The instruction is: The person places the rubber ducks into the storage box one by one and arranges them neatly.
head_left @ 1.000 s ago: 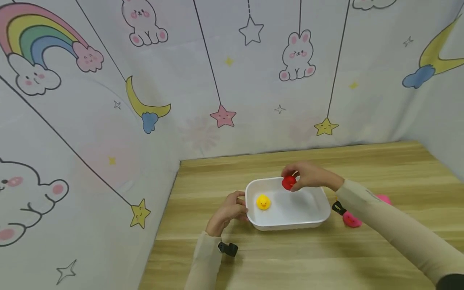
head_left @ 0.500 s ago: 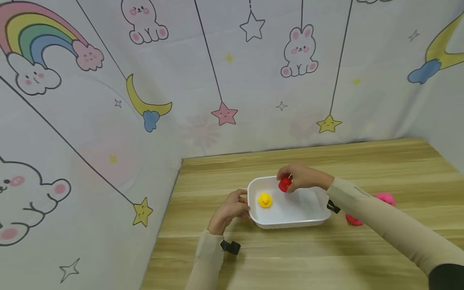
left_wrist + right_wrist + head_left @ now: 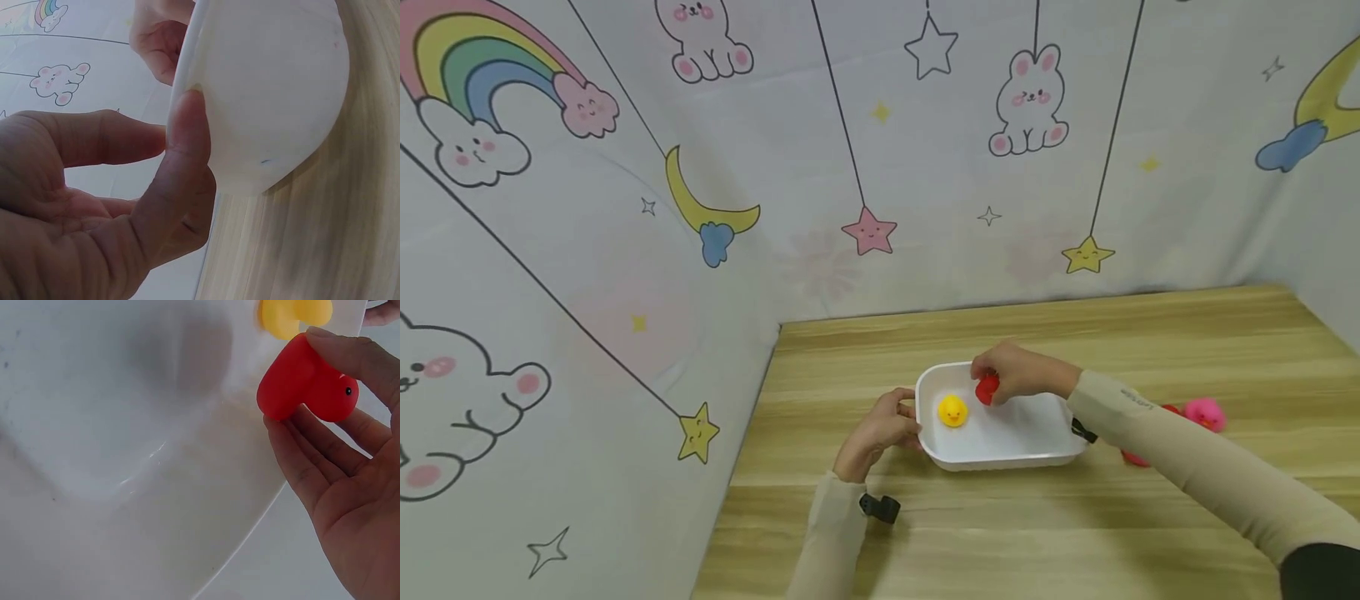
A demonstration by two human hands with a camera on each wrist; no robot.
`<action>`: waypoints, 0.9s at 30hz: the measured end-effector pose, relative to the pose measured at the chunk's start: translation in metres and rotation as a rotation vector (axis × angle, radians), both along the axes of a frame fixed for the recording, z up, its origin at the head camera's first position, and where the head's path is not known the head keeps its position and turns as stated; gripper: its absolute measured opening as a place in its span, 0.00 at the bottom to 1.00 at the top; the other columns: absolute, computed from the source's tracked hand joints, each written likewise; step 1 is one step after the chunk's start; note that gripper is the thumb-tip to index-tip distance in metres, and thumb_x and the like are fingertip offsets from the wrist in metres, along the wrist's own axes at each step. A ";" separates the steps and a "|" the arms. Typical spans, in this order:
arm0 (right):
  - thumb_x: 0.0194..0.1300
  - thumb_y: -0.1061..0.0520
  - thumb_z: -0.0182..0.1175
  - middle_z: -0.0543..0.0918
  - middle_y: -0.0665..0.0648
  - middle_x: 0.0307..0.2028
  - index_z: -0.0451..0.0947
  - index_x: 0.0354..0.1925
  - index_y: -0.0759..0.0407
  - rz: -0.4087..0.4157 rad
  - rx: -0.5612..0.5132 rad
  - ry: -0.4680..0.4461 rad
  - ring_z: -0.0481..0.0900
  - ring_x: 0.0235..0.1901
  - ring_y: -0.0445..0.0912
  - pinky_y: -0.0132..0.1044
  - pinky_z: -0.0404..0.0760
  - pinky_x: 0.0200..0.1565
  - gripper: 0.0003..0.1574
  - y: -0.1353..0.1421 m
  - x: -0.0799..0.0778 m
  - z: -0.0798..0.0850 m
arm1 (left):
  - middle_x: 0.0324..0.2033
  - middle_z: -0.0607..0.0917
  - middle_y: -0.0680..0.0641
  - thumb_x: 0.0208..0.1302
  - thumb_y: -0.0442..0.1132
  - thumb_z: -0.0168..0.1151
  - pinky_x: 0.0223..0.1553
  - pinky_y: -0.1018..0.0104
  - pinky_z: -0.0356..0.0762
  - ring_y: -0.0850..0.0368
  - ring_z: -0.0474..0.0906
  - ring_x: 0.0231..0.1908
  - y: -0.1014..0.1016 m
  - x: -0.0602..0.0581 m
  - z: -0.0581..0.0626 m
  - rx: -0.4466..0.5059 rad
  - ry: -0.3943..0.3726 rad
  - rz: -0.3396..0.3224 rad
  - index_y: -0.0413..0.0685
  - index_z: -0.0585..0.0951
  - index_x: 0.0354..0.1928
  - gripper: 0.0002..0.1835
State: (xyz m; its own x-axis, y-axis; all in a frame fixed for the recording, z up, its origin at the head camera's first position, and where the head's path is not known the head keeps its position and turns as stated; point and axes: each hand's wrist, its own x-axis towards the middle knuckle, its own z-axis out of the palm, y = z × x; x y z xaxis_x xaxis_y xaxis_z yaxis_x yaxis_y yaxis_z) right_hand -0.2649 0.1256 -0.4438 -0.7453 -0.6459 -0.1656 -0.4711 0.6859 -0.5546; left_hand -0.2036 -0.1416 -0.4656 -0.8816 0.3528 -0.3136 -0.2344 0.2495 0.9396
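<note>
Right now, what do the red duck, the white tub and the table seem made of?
Red duck: probably rubber or soft plastic, smooth and fairly matte, judging by its even, rounded surface.
White tub: likely plastic, slightly glossy, since bright streaks show inside.
Table: wood or a wood-look covering, by its streaky grain; which, I can't tell.

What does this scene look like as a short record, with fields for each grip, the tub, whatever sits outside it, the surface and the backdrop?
Left grip: holds the left end of the white tub
Right grip: pinches the red toy duck over the tub
In tub: yellow toy duck, toward the left end
Outside tub: pink toy and red shapes, partly hidden by the right sleeve
Surface: wood-grained table
Backdrop: white wall covering with printed rabbits, stars and moons
</note>
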 end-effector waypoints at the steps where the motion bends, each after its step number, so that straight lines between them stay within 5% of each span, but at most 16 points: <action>1: 0.54 0.64 0.74 0.81 0.50 0.38 0.81 0.49 0.63 0.010 0.011 0.008 0.75 0.39 0.47 0.34 0.84 0.40 0.22 -0.001 0.000 0.000 | 0.38 0.75 0.37 0.58 0.17 0.56 0.35 0.52 0.90 0.54 0.78 0.23 0.000 0.000 0.000 -0.001 0.001 0.000 0.26 0.63 0.68 0.34; 8: 0.55 0.67 0.74 0.81 0.51 0.38 0.81 0.48 0.64 0.042 0.067 0.014 0.75 0.37 0.47 0.34 0.83 0.41 0.21 -0.011 0.003 -0.003 | 0.41 0.76 0.32 0.57 0.16 0.55 0.35 0.51 0.90 0.54 0.78 0.24 -0.002 0.002 -0.005 0.021 0.001 -0.008 0.24 0.63 0.68 0.34; 15: 0.54 0.68 0.74 0.80 0.50 0.37 0.81 0.46 0.63 0.064 0.124 0.040 0.74 0.38 0.46 0.34 0.83 0.40 0.21 -0.013 0.001 -0.007 | 0.36 0.73 0.41 0.56 0.16 0.56 0.36 0.49 0.90 0.54 0.77 0.23 -0.003 0.000 -0.006 0.027 0.008 -0.010 0.24 0.62 0.68 0.35; 27: 0.48 0.68 0.78 0.78 0.54 0.37 0.79 0.42 0.61 0.119 0.256 0.080 0.73 0.37 0.48 0.38 0.83 0.42 0.23 -0.023 0.003 -0.009 | 0.37 0.75 0.37 0.57 0.16 0.56 0.37 0.47 0.90 0.54 0.78 0.23 -0.002 -0.001 -0.004 0.013 0.014 -0.008 0.26 0.63 0.68 0.34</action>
State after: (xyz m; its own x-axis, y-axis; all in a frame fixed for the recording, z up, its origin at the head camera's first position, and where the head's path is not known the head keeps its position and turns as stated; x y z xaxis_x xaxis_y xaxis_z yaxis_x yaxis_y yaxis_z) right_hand -0.2619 0.1025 -0.4531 -0.6842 -0.6740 -0.2785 -0.5917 0.7363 -0.3284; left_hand -0.2050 -0.1436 -0.4694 -0.8829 0.3641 -0.2966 -0.2192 0.2388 0.9460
